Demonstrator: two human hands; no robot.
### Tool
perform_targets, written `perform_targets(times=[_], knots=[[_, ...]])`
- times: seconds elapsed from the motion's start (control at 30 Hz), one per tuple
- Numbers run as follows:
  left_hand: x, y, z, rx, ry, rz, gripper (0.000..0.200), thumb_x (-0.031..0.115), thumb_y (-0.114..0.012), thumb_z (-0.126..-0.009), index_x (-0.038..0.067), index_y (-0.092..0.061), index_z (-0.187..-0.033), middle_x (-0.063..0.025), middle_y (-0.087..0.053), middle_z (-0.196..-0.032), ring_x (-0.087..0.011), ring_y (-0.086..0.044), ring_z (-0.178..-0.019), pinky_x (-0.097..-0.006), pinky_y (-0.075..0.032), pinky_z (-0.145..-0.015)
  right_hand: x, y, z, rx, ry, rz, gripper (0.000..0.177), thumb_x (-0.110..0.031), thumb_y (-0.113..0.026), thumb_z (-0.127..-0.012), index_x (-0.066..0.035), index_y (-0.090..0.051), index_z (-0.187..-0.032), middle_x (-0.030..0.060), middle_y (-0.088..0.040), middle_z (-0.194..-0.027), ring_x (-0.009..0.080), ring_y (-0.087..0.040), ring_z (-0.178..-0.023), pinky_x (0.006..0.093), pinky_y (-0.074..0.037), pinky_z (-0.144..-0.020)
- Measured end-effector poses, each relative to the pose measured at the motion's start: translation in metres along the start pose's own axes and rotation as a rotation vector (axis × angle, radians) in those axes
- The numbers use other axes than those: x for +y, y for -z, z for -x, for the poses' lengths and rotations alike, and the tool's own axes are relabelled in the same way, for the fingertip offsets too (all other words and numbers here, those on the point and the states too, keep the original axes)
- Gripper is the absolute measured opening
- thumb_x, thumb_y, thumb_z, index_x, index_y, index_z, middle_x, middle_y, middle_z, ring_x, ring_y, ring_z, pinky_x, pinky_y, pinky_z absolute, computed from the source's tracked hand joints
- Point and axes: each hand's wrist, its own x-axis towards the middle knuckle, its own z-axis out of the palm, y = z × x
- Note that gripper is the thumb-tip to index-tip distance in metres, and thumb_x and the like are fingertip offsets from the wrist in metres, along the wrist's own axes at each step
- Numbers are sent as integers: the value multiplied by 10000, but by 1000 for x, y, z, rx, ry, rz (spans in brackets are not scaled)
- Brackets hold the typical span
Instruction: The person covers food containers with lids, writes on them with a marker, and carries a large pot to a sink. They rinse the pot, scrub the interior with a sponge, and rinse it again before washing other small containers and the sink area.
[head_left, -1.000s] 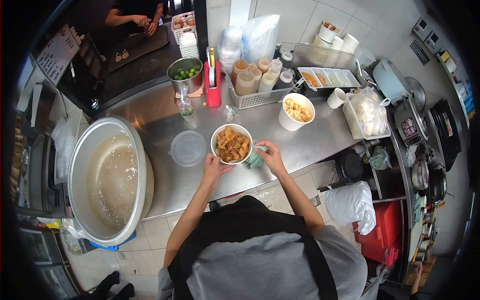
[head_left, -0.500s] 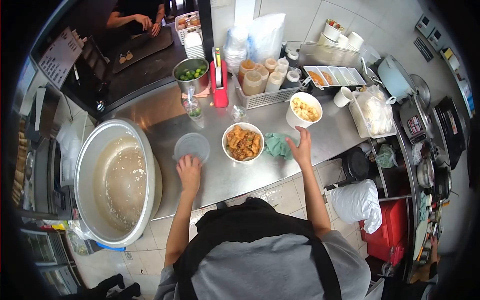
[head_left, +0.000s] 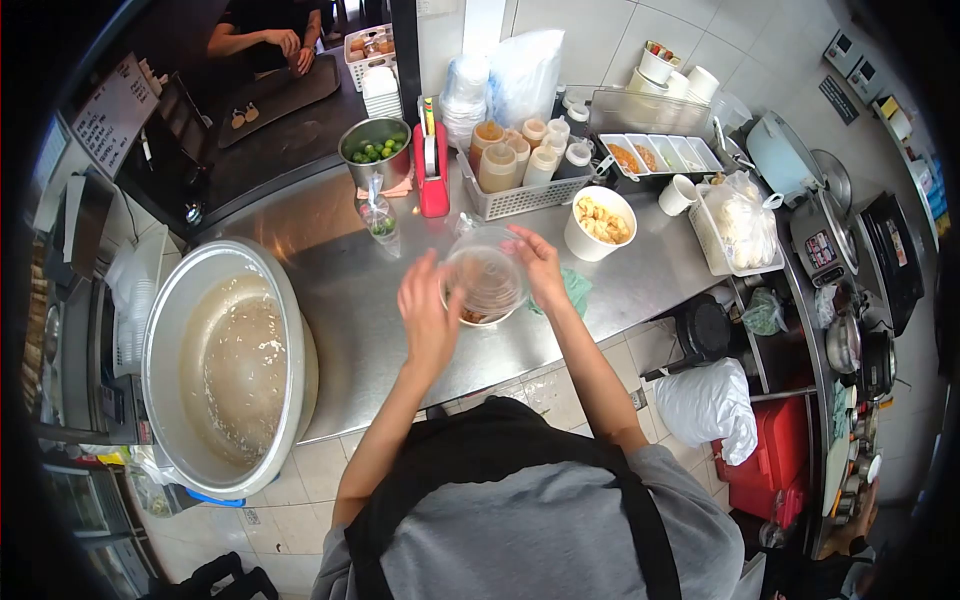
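Observation:
A clear plastic lid (head_left: 487,268) is over the white bowl (head_left: 490,322), covering most of it; some brown fried food shows below the lid's edge. My left hand (head_left: 430,312), slightly blurred, is at the lid's left side with its thumb against the edge. On the upper right rim, the fingers of my right hand (head_left: 541,268) grip the lid. Whether the lid touches the bowl's rim cannot be made out. Partly behind my right hand lies a green cloth (head_left: 576,291).
A white tub of yellowish food (head_left: 601,223) stands right of the bowl. Behind are a sauce bottle basket (head_left: 525,196), a red tape dispenser (head_left: 432,180) and a pot of green limes (head_left: 376,152). A large basin (head_left: 295,330) is at the left. Another person's hands (head_left: 295,50) show beyond the counter.
The lid has left the counter and moved right, over the bowl, with my left hand. My right hand has come left from beside the cloth to the lid's rim.

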Motion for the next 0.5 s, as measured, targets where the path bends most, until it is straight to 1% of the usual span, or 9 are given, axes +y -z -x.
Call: perform_targets(times=[0.07, 0.17, 0.27, 0.3, 0.33, 0.37, 0.43, 0.47, 0.5], knots=[[-38, -33, -7, 83, 314, 268, 252, 211, -485, -851, 59, -527, -1048, -132, -483, -1177, -310, -409, -1132, -397, -321, -931, 38, 8, -2, 14, 33, 122, 287, -40, -399, -875, -28, -514, -1138, 71, -610, -909, 147, -554, -855, 260, -423, -784], [-66, -60, -23, -229, 680, 316, 270, 231, -413, -887, 43, -546, -1027, -148, -553, -1046, -321, -482, -1038, -362, -379, -867, 52, -5, 9, 56, 159, 352, 285, -43, -398, -869, -13, -506, -1131, 104, -599, -963, 192, -551, -893, 284, -415, -802], [-62, -82, -9, -84, 454, 31, 285, 246, -408, -885, 33, -568, -987, -159, -582, -942, -324, -539, -915, -392, -415, -794, 42, -26, 30, 167, 358, 565, 279, -50, -395, -865, 0, -503, -1118, 151, -573, -1020, 239, -546, -923, 302, -410, -807], [-60, -80, -7, -47, 414, 9, 284, 243, -408, -885, 29, -570, -978, -163, -578, -948, -333, -540, -895, -405, -416, -780, 39, -31, 36, 215, 432, 630, 277, -52, -395, -863, 3, -503, -1112, 168, -564, -1036, 254, -544, -931, 306, -410, -806], [-57, -77, -4, -13, 373, -10, 284, 240, -407, -885, 25, -572, -969, -166, -575, -955, -342, -541, -875, -418, -417, -767, 42, -34, 43, 234, 481, 609, 295, -66, -387, -868, 0, -469, -1144, 179, -560, -986, 277, -544, -892, 321, -410, -792], [-55, -76, 0, 19, 335, -28, 284, 237, -407, -884, 20, -573, -959, -169, -571, -961, -352, -542, -855, -431, -418, -754, 45, -34, 44, 257, 437, 552, 284, -74, -408, -867, -1, -452, -1138, 168, -560, -945, 257, -544, -853, 317, -415, -764], [-66, -84, 1, 68, 279, -33, 283, 265, -447, -871, 28, -577, -955, -148, -585, -880, -294, -559, -749, -391, -430, -677, 49, -35, 41, 301, 362, 438, 278, -92, -449, -864, -5, -419, -1127, 145, -561, -864, 218, -544, -774, 307, -424, -707], [-73, -87, 1, 94, 249, -37, 284, 278, -467, -865, 32, -579, -953, -137, -591, -840, -266, -568, -696, -371, -436, -639, 51, -32, 36, 280, 272, 386, 269, -103, -476, -858, -12, -406, -1101, 125, -554, -830, 192, -532, -739, 295, -418, -676], [-74, -80, -6, -6, 416, 70, 282, 286, -501, -849, 36, -583, -950, -114, -586, -789, -223, -550, -657, -343, -424, -606, 52, -27, 28, 258, 185, 333, 266, -113, -503, -852, -19, -392, -1075, 104, -548, -796, 166, -520, -704, 283, -413, -644]])
